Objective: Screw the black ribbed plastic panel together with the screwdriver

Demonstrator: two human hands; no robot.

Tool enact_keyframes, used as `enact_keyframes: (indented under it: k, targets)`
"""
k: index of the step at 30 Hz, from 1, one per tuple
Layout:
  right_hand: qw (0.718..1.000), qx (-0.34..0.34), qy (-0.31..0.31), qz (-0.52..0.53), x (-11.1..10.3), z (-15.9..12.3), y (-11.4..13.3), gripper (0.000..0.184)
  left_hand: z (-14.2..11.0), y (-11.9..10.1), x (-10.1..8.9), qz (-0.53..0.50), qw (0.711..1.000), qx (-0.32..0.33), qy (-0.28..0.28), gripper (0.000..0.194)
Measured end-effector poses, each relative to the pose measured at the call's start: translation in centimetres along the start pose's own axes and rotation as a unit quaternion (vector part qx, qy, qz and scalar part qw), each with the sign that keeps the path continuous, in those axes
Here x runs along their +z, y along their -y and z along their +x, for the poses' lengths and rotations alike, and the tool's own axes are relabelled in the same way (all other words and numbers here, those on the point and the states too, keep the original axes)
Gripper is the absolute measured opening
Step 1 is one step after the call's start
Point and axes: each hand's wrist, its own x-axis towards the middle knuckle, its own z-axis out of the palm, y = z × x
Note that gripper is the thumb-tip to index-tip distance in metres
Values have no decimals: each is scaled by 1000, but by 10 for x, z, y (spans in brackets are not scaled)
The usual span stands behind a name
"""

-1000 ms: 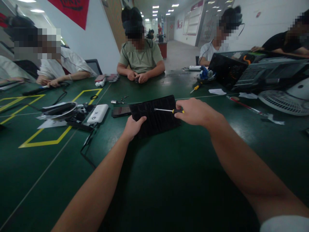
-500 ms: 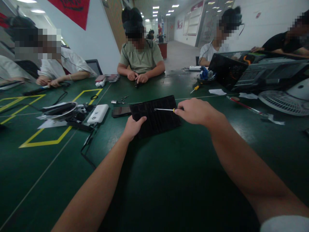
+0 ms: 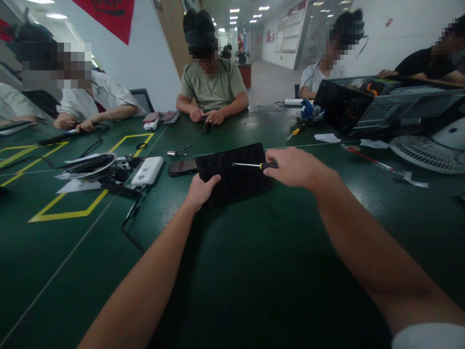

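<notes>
A flat black rectangular panel (image 3: 236, 186) with a ribbed face is tilted up above the green table. My left hand (image 3: 203, 191) grips its left edge, the thumb lying on the near face. In my right hand (image 3: 296, 167) is a screwdriver (image 3: 249, 165) with a thin metal shaft and a black and yellow handle, held between thumb and fingers. The shaft points left and its tip is at the upper middle of the panel. Whether the tip touches the panel I cannot tell. Behind the panel's left side lies a phone-like dark object (image 3: 181, 167), partly hidden.
Left of the panel are a white power bank (image 3: 147, 171) and a cable bundle (image 3: 90, 167). Small metal parts (image 3: 178, 153) lie beyond it. To the right are a yellow screwdriver (image 3: 295, 133), a computer case (image 3: 399, 109) and a white fan (image 3: 425, 150). Several people sit around the table.
The fingers of my right hand have shifted on the screwdriver, so more of its handle shows. The panel and my left hand stay practically where they were.
</notes>
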Motion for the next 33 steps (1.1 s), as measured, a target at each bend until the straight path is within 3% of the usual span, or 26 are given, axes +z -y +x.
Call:
enact_keyframes:
  k: [33]
  targets:
    - [999,31,-7,1,-6,-3,6,46,-2,-3,0,6,1000,1,-2,39]
